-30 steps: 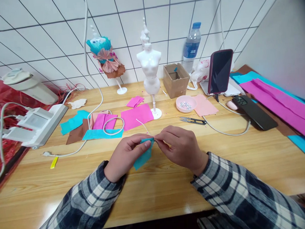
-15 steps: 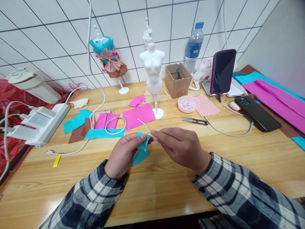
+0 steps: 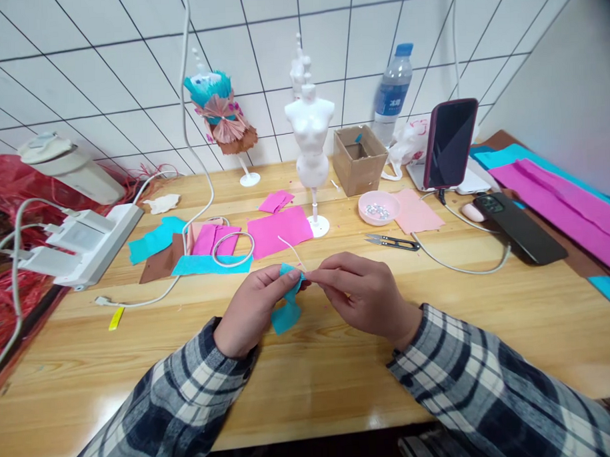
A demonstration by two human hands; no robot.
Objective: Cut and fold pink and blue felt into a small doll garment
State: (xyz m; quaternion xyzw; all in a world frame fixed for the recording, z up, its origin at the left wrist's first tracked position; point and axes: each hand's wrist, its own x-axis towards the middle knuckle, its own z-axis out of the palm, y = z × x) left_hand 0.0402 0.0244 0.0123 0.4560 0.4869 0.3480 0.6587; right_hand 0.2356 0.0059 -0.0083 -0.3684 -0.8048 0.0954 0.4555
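My left hand [image 3: 252, 306] pinches a small piece of turquoise crepe paper [image 3: 287, 317], whose wider end hangs below my thumb. From the right, my right hand [image 3: 364, 292] meets it with thumb and forefinger pressed together. At those fingertips is the lower end of a thin white strip [image 3: 292, 250], which slants up to the left. The exact contact between fingertips, strip and paper is partly hidden. Beyond my hands lie a magenta paper sheet [image 3: 279, 231] and a turquoise paper strip [image 3: 201, 265]. A bare white mannequin [image 3: 310, 131] stands behind them on its base.
Thread snips [image 3: 393, 242] lie right of my hands, near a pink bowl [image 3: 390, 212] of small shiny pieces. Behind stand a cardboard box [image 3: 358, 170], a bottle [image 3: 393, 92] and a paper-dressed mannequin [image 3: 224, 118]. A white cable [image 3: 152, 301] runs across the left; a black phone [image 3: 522, 231] lies right.
The turquoise paper's hanging end has turned and looks narrower. My right fingertips have come closer to my left ones at the paper's edge. The whole view has shifted slightly.
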